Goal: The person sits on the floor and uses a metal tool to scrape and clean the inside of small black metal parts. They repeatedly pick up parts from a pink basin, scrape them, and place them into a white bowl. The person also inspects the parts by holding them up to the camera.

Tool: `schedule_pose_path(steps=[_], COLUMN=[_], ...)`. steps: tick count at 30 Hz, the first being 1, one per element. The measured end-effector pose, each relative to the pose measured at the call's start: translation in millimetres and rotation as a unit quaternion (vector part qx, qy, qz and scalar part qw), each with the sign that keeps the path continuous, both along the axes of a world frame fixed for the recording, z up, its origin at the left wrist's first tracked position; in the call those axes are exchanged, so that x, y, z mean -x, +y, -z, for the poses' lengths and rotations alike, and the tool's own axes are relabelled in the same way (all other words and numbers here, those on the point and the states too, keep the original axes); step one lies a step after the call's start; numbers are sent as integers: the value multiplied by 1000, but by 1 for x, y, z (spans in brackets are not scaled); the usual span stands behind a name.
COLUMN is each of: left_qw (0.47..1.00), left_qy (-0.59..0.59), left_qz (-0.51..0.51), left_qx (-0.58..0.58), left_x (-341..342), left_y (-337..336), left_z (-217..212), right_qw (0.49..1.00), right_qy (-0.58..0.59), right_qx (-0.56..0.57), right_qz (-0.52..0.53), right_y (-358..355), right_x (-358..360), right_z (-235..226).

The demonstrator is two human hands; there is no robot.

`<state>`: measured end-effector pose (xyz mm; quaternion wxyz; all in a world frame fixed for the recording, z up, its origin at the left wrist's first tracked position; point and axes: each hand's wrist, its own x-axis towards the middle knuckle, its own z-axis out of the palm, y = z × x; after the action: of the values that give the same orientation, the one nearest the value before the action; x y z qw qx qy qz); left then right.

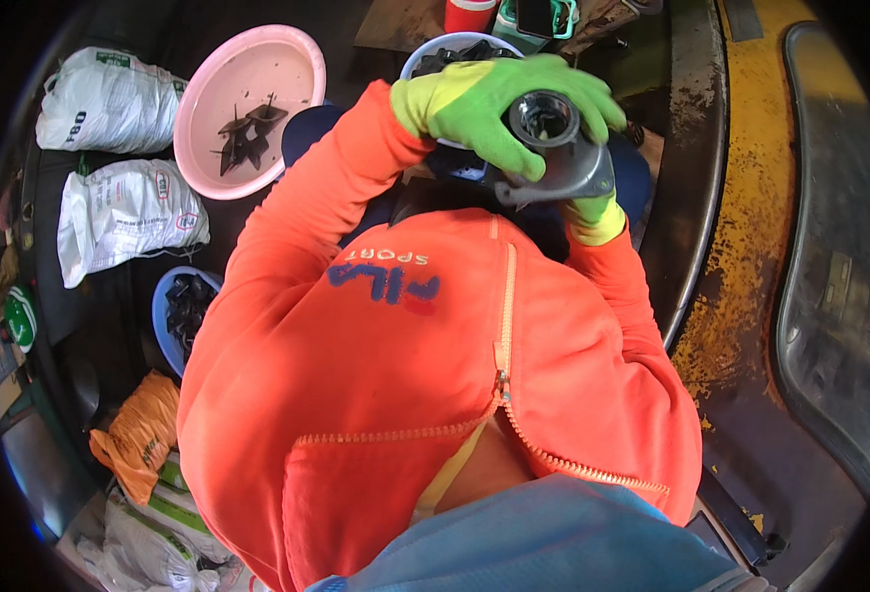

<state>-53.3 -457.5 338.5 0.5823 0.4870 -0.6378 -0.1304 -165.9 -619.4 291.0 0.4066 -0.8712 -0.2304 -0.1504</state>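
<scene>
Left hand (499, 104): gloved, wrapped over metal flanged housing (553, 158).
Right hand (593, 212): mostly hidden beneath; grip indeterminate.
Risk: heavy housing could slip from the gloves.

Both arms raised and bent, orange sleeves; left hand (499, 109) in green glove curled over, right hand (593, 212) underneath, mostly hidden.
</scene>
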Motion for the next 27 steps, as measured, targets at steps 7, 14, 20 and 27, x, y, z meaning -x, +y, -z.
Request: schedule_pose_path(steps=[7,14,20,27], left_qw=[968,981,996,997], left_qy=[33,38,55,69], left_qz=[-236,-184,-72,30], left_qx=[75,37,-12,4], left_x=[39,37,32,25], left_y=[-11,3,12,10], left_z=[7,0,-2,4], right_qw=[862,987,996,987], right_qy=[108,16,29,82], right_qx=[-495,-152,12,14], right_qz=[7,41,-78,-136], right_y=[23,14,5,-3], right_x=[6,10,11,14], right_z=[0,-15,-37,-29])
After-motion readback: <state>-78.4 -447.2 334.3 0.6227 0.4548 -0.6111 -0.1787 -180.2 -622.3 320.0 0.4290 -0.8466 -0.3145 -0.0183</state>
